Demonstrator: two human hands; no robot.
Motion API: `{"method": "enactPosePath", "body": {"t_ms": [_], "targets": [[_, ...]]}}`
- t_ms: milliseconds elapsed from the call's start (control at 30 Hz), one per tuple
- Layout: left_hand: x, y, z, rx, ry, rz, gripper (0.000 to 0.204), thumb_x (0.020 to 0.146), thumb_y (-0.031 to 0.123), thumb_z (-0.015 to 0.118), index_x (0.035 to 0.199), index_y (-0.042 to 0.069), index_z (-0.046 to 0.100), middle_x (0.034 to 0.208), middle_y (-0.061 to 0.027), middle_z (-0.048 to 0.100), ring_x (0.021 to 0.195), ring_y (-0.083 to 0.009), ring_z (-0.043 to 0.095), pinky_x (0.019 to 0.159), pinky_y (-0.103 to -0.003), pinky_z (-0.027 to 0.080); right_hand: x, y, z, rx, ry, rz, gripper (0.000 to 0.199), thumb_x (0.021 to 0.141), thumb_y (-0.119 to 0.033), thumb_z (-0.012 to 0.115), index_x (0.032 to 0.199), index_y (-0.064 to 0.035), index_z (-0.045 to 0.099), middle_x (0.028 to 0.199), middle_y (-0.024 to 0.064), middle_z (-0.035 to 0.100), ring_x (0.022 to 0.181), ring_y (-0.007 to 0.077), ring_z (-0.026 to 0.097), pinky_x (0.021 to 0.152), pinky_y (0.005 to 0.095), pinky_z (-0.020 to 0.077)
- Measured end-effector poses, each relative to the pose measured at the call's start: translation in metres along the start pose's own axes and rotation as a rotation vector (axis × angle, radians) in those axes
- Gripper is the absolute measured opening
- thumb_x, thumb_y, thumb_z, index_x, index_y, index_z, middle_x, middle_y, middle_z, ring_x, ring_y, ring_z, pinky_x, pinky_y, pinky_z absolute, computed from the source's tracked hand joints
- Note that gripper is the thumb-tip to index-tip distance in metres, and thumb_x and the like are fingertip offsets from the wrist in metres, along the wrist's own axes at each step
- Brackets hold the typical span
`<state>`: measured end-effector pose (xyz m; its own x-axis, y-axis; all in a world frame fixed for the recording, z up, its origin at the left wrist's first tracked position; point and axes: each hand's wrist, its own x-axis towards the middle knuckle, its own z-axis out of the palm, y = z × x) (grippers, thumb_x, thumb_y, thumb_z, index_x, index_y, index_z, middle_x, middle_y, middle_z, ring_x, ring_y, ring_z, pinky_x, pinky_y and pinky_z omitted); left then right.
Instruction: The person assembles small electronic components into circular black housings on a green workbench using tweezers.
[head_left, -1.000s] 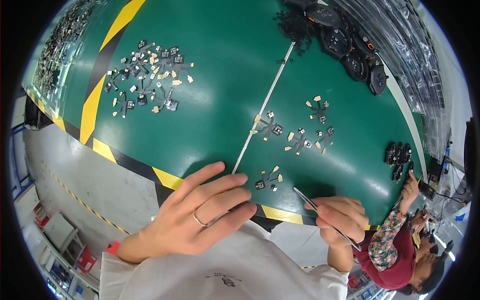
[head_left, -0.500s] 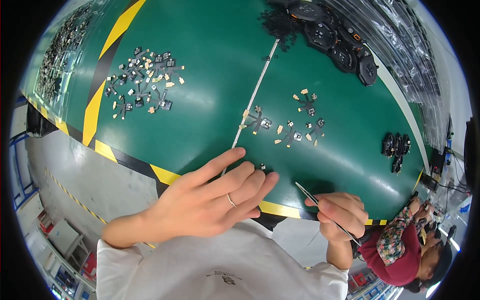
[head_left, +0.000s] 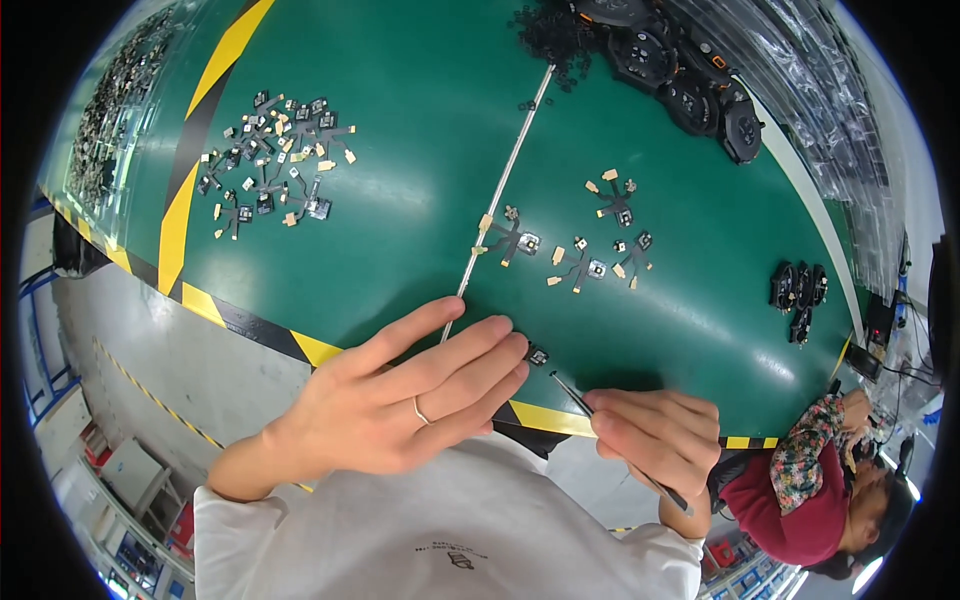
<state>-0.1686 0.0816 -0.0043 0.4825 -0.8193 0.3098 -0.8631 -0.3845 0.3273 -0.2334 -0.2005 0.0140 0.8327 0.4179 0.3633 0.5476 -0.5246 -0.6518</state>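
My left hand (head_left: 425,390) lies palm down near the table's front edge, its fingers stretched out and slightly apart. By its fingertips is a small dark square electronic part (head_left: 538,356); whatever is under the hand is hidden. My right hand (head_left: 660,432) is closed around metal tweezers (head_left: 574,394). Their tip points left and stops just short of the square part. Beyond my hands lie several flex circuits with gold tabs, among them a flex circuit (head_left: 518,240) by the metal strip (head_left: 507,165) and another flex circuit (head_left: 617,200) farther off.
A heap of flex circuits (head_left: 270,150) lies at the left on the green table (head_left: 400,130). Small black rings (head_left: 553,35) and round black housings (head_left: 690,100) sit at the far side. Dark parts (head_left: 798,290) lie at the right, near a co-worker in a red vest (head_left: 790,510).
My right hand has brought the tweezers left, their tip now beside the square part. That part shows more fully next to my left fingers, which have shifted slightly left.
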Motion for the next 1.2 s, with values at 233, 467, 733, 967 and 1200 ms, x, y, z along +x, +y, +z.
{"method": "enactPosePath", "body": {"t_ms": [233, 467, 733, 967, 1200], "targets": [[0.009, 0.001, 0.005, -0.025, 0.049, -0.037, 0.021, 0.083, 0.020, 0.072, 0.102, 0.011, 0.079, 0.135, 0.0002, 0.068, 0.129, -0.0169, 0.062, 0.112, -0.041, 0.051, 0.012, -0.008, 0.004, -0.219, -0.095, -0.095, 0.016, 0.093, -0.011, 0.075, 0.102, 0.0013, 0.068, 0.091, 0.0151, 0.079, 0.073, 0.0194, 0.076, 0.061, 0.0238, 0.0587], [0.004, 0.001, 0.016, 0.044, 0.125, -0.017, 0.015, 0.090, 0.019, 0.064, 0.094, 0.012, 0.077, 0.127, 0.0037, 0.072, 0.127, -0.0145, 0.063, 0.109, -0.040, 0.053, 0.013, -0.015, 0.012, -0.323, -0.068, -0.093, 0.014, 0.092, -0.008, 0.073, 0.101, 0.0005, 0.068, 0.091, 0.0143, 0.079, 0.075, 0.0185, 0.077, 0.061, 0.0234, 0.0585], [0.000, 0.003, 0.019, 0.033, 0.109, -0.025, 0.009, 0.086, 0.017, 0.076, 0.096, 0.018, 0.076, 0.123, 0.0085, 0.073, 0.119, -0.0176, 0.067, 0.110, -0.048, 0.050, 0.019, -0.020, 0.011, -0.329, -0.140, -0.113, 0.025, 0.101, -0.016, 0.069, 0.105, 0.0085, 0.064, 0.085, 0.0222, 0.076, 0.078, 0.0275, 0.079, 0.061, 0.0322, 0.0661], [0.000, 0.002, 0.014, 0.067, 0.073, -0.018, 0.018, 0.099, 0.026, 0.062, 0.101, 0.020, 0.079, 0.123, 0.0076, 0.072, 0.120, -0.0179, 0.066, 0.111, -0.049, 0.049, 0.022, -0.019, 0.017, -0.344, -0.086, -0.119, 0.025, 0.101, -0.016, 0.069, 0.103, 0.0081, 0.064, 0.082, 0.0212, 0.076, 0.075, 0.0265, 0.079, 0.057, 0.0297, 0.0645], [0.001, 0.001, 0.015, 0.064, 0.048, 0.004, 0.023, 0.103, 0.028, 0.059, 0.102, 0.020, 0.079, 0.124, 0.0071, 0.072, 0.121, -0.0179, 0.066, 0.112, -0.050, 0.049, 0.021, -0.016, 0.014, -0.335, -0.097, -0.122, 0.023, 0.099, -0.014, 0.070, 0.102, 0.0089, 0.066, 0.082, 0.0213, 0.076, 0.074, 0.0262, 0.079, 0.054, 0.0290, 0.0637]]}}
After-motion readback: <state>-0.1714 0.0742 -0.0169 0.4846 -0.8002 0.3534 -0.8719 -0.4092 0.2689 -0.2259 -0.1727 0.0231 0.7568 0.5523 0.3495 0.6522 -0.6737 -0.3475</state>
